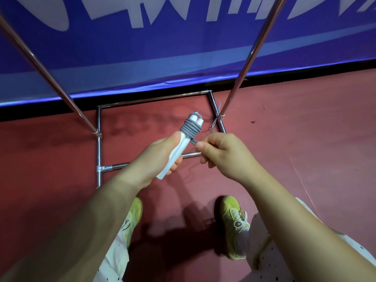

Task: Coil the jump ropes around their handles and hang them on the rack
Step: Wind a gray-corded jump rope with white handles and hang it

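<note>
Two white jump rope handles (179, 151) lie side by side in my left hand (160, 157), which grips them near their lower half. Grey rope (190, 128) is coiled in several turns around their upper part. My right hand (219, 152) pinches the short loose end of the grey rope just right of the handles. The rack (243, 74) is a metal frame: two slanted chrome poles rise at left and right, and its rectangular base lies on the floor beneath my hands.
A blue banner (183, 47) with white lettering stands behind the rack along the red floor (295, 129). A thin cord (216, 112) hangs at the right pole's foot. My feet in yellow-green shoes (234, 222) stand near the base.
</note>
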The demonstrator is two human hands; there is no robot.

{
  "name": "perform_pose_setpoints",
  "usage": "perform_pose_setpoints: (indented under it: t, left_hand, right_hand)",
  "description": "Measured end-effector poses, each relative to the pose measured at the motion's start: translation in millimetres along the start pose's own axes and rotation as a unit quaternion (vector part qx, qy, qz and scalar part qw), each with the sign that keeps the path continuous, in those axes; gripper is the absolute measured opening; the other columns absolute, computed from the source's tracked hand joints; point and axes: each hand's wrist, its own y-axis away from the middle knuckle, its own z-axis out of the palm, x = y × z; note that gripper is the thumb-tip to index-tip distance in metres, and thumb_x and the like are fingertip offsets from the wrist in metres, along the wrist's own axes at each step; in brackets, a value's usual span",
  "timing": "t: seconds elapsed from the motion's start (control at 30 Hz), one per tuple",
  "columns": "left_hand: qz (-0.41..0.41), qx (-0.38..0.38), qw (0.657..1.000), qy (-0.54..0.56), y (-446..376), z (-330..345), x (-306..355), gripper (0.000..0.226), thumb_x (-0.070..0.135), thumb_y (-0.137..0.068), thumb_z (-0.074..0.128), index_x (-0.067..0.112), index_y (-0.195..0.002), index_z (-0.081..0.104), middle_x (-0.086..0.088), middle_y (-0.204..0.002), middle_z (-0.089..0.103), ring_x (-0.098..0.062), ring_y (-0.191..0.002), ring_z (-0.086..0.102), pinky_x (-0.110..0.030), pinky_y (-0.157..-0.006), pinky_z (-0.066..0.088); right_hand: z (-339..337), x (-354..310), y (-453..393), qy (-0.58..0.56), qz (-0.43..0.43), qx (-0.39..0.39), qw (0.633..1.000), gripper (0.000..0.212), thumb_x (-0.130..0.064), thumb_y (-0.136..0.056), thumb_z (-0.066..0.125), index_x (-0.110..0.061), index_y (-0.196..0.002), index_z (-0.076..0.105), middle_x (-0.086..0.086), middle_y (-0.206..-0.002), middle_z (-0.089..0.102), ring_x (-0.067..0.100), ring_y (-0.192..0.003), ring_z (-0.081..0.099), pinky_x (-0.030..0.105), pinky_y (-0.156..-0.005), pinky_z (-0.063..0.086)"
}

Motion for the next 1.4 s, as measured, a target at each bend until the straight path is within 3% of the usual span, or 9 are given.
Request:
perform_pose_setpoints:
  t: [0.27,0.37,0.5,0.7,0.8,0.87,0.97,1.3,1.4]
  left_hand:
    - [0.062,0.024,0.993,-0.098,-2,0,-5,0.033,0.044,-0.098,0.044,0.016,-0.096,0.063,0.003,-0.084,0.056,-0.014,-0.08,0.051,-0.029,-0.076,0.04]
    - [0.058,0.003,0.991,-0.118,-3,-5,-5,0.048,0.055,-0.078,0.051,0.014,-0.1,0.062,0.003,-0.09,0.059,-0.013,-0.086,0.053,-0.035,-0.084,0.043]
    - [0.079,-0.006,0.985,-0.151,-4,-3,-7,0.036,0.047,-0.064,0.063,0.019,-0.085,0.057,0.013,-0.07,0.053,-0.002,-0.062,0.047,-0.026,-0.063,0.037]
    - [0.076,0.002,0.977,-0.198,-4,-1,-12,0.056,0.058,-0.052,0.072,0.016,-0.088,0.061,-0.001,-0.079,0.067,-0.017,-0.069,0.06,-0.034,-0.065,0.045]
    - [-0.023,-0.117,0.992,-0.036,4,1,-3,0.029,0.045,-0.082,0.061,0.017,-0.087,0.064,0.0,-0.072,0.071,-0.015,-0.065,0.066,-0.029,-0.064,0.049]
    - [-0.128,-0.214,0.962,0.112,9,2,2,0.052,0.059,-0.076,0.047,0.012,-0.087,0.068,-0.016,-0.081,0.07,-0.029,-0.073,0.068,-0.035,-0.07,0.051]
    - [-0.133,-0.252,0.942,0.178,9,6,-2,0.065,0.067,-0.072,0.04,0.006,-0.08,0.062,-0.013,-0.073,0.06,-0.027,-0.063,0.059,-0.037,-0.068,0.047]
    - [-0.02,-0.029,0.999,-0.02,5,16,-7,0.059,0.066,-0.09,0.036,0.013,-0.08,0.058,0.002,-0.055,0.049,-0.017,-0.049,0.045,-0.024,-0.049,0.034]
    - [-0.023,-0.033,0.999,-0.003,4,11,-7,0.057,0.065,-0.087,0.04,0.011,-0.08,0.058,0.002,-0.054,0.05,-0.017,-0.048,0.045,-0.025,-0.049,0.033]
  right_hand:
    - [9,0,0,-0.095,0.037,-0.002,0.995,0.035,-0.028,-0.098,0.053,-0.007,-0.074,0.066,-0.005,-0.053,0.049,0.007,-0.045,0.038,0.024,-0.051,0.032]
    - [9,-2,0,-0.116,0.059,-0.004,0.992,0.045,-0.038,-0.098,0.049,-0.029,-0.057,0.067,-0.011,-0.05,0.044,0.002,-0.044,0.034,0.02,-0.051,0.028]
    - [9,-7,1,-0.075,0.08,0.008,0.994,0.051,-0.05,-0.092,0.053,-0.009,-0.066,0.065,-0.012,-0.046,0.031,0.005,-0.042,0.028,0.021,-0.048,0.024]
    - [12,-6,1,-0.038,0.049,0.007,0.998,0.044,-0.04,-0.095,0.054,-0.001,-0.079,0.066,-0.011,-0.049,0.036,0.005,-0.045,0.031,0.022,-0.049,0.027]
    - [9,-7,0,-0.096,0.035,0.026,0.994,0.037,-0.029,-0.1,0.047,-0.01,-0.07,0.059,-0.016,-0.047,0.041,0.0,-0.044,0.036,0.023,-0.053,0.027]
    - [4,-6,-1,-0.151,0.023,0.028,0.988,0.037,-0.025,-0.102,0.043,-0.022,-0.068,0.057,-0.022,-0.045,0.046,-0.004,-0.045,0.043,0.019,-0.056,0.027]
    - [3,-3,-3,-0.17,0.014,0.014,0.985,0.045,-0.03,-0.103,0.041,-0.029,-0.062,0.06,-0.022,-0.047,0.045,-0.003,-0.046,0.041,0.02,-0.056,0.025]
    - [8,4,-7,-0.054,0.058,0.033,0.996,0.043,-0.033,-0.103,0.039,-0.028,-0.061,0.044,-0.027,-0.042,0.048,-0.007,-0.045,0.045,0.014,-0.052,0.032]
    - [9,5,-9,-0.079,0.081,0.047,0.992,0.044,-0.042,-0.099,0.044,-0.023,-0.06,0.052,-0.016,-0.044,0.049,0.002,-0.047,0.044,0.033,-0.064,0.045]
